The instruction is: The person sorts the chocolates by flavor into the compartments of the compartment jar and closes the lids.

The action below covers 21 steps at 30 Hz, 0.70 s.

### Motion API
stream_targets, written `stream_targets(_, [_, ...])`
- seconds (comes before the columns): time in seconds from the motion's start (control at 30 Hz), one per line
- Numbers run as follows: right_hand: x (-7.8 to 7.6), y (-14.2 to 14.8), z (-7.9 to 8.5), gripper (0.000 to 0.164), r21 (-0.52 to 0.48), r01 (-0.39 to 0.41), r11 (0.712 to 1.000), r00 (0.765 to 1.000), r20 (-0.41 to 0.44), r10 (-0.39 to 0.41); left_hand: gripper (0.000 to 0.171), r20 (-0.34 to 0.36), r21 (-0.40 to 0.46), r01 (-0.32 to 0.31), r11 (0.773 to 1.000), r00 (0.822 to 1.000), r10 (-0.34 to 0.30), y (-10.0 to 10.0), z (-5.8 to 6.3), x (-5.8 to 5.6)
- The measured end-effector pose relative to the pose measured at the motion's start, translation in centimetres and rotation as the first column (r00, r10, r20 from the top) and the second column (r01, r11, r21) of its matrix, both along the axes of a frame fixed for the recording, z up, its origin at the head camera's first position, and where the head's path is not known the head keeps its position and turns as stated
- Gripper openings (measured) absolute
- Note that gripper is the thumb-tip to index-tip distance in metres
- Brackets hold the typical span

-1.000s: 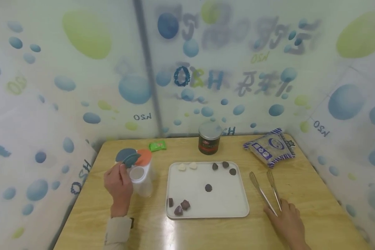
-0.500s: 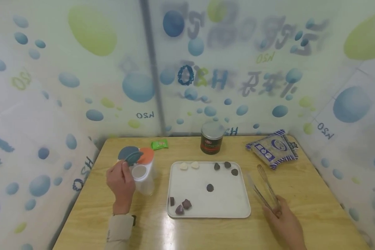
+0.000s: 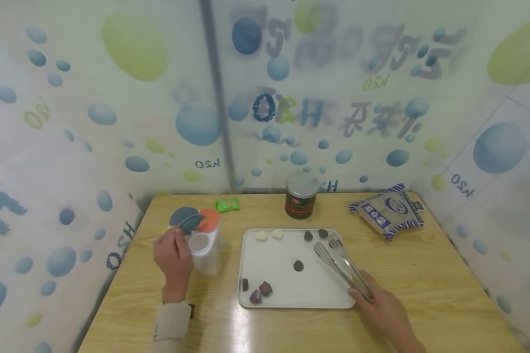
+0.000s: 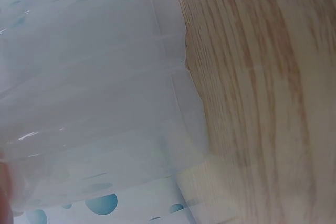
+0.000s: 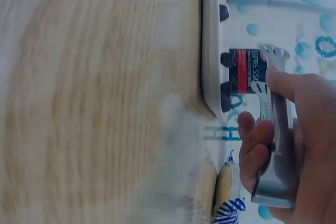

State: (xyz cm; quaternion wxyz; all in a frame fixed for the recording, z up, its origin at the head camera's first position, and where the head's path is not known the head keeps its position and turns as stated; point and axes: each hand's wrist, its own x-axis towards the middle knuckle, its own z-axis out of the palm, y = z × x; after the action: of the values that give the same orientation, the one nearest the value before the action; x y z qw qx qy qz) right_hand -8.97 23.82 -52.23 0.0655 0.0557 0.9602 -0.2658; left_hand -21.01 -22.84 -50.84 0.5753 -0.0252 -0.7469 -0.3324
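Observation:
My left hand (image 3: 173,257) pinches a raised dark teal lid (image 3: 192,223) on a translucent canister set (image 3: 208,262) at the left. Below that lid a round white-rimmed mouth stands uncovered; neighbouring lids are blue (image 3: 183,215) and orange (image 3: 209,219). The left wrist view shows the canister's clear walls (image 4: 94,77). My right hand (image 3: 385,306) grips metal tongs (image 5: 278,156), their tips parted over the white tray's (image 3: 274,262) back right. Dark chocolates (image 3: 308,236) lie under and near the tips, one (image 3: 298,265) mid-tray, pale ones (image 3: 261,235) back left, brownish ones (image 3: 266,289) front left.
A dark espresso tin (image 3: 300,196) with a grey lid stands behind the tray. To its right lies a blue-and-clear packet (image 3: 386,212). A small green wrapper (image 3: 227,204) is at the back left. A printed curtain (image 3: 265,147) borders the wooden table (image 3: 424,274).
My right hand has picked the tongs up off the table and swung them left, over the tray. The left hand keeps the teal lid raised.

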Motion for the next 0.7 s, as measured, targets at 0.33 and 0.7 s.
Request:
stream_targets(0.33, [-0.2,-3.0,-0.7,0.030,0.017,-0.097,0.995,0.993,-0.071,0.098,0.032,-0.001,0.004,0.012,1.000,1.000,-0.012,0.1,0.3,0.2])
stream_targets(0.7, [-0.7,-3.9,-0.7,0.028,0.102,-0.174,0.979,0.982,-0.058,0.181,0.030,0.009,-0.002,0.009,1.000,1.000,-0.009,0.2,0.4,0.3])
